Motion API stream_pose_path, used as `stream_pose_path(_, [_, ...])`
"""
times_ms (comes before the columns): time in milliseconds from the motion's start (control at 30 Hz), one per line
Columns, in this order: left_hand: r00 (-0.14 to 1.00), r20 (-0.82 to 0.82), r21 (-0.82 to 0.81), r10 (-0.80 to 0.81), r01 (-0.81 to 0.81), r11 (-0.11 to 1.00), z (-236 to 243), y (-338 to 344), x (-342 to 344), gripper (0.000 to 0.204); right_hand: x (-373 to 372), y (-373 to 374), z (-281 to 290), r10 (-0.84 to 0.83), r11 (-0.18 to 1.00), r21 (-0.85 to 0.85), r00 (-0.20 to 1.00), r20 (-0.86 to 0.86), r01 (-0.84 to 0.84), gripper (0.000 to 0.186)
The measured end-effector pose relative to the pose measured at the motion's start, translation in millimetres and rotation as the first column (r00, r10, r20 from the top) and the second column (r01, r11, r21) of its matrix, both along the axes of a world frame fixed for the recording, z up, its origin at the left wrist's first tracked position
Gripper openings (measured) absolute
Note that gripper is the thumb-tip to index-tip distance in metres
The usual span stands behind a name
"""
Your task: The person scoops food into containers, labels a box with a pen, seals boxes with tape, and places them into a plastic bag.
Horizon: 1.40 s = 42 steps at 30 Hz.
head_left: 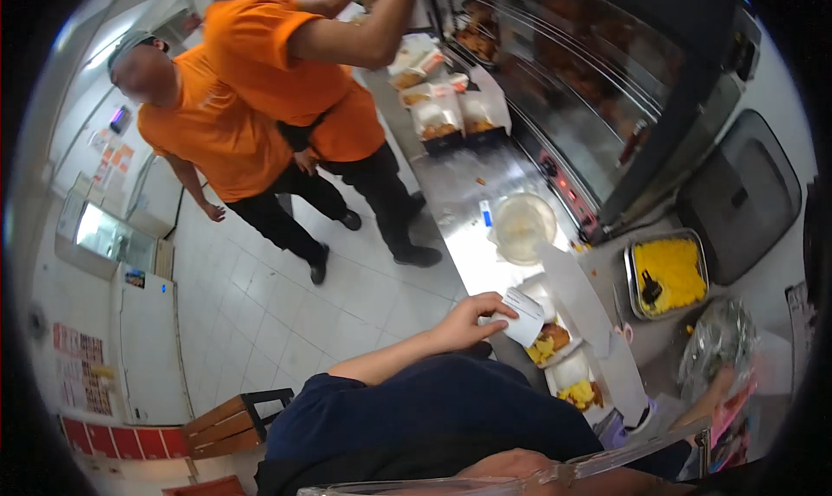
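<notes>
The left hand (475,321) pinches a printed paper slip (523,317) by its near edge, over an open white takeaway box (549,304) just right of that hand. Best to grip only the margin, so the print stays readable, and tilt the free end clear of the yellow rice (542,352). The right hand (721,382) is at a clear plastic bag (712,342); I cannot tell whether it grips.

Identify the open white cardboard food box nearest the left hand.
The box behind the white paper slip in the left hand; its neighbour sits lower in view, others farther up.
</notes>
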<state>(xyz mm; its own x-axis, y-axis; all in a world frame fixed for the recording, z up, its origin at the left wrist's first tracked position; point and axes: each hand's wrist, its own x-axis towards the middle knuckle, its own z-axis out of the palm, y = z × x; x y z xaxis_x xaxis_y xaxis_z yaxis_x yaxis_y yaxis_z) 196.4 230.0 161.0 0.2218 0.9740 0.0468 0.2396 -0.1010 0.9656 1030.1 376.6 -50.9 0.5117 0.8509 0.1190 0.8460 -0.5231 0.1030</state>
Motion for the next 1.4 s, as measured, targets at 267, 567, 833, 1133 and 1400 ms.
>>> stream_pose_path(267, [0.999, -0.035, -0.01, -0.011, 0.011, 1.0, 1, -7, -12, 0.015, -30, -30, 78, 0.013, 0.914, 0.392, 0.971, 0.239, -0.108, 0.039])
stream_pose_path(567, [0.993, -0.017, 0.094, -0.12, 0.121, 0.988, -8, 14, 3, 0.02, -304, -96, 278, 0.533, 0.779, 0.619, 0.63, -0.564, -0.105, 0.028])
stream_pose_path(833, [0.895, -0.161, 0.246, -0.416, 0.445, 0.861, 5, 29, 62, 0.035, -550, -143, 266, 0.683, 0.534, 0.568, -0.077, -0.726, -0.626, 0.021])
stream_pose_path(1133, [0.802, -0.2, -0.036, -0.564, 0.569, 0.822, -38, 44, 56, 0.018, -542, -202, 184, 0.391, 0.888, 0.406, 0.11, -0.914, 0.217, 0.033])
stream_pose_path(1400, [0.874, -0.42, 0.285, -0.244, 0.382, 0.879, -138, 65, 62, 0.028, -501, -212, 137, 0.333, 0.928, 0.366, 0.288, -0.898, 0.069, 0.022])
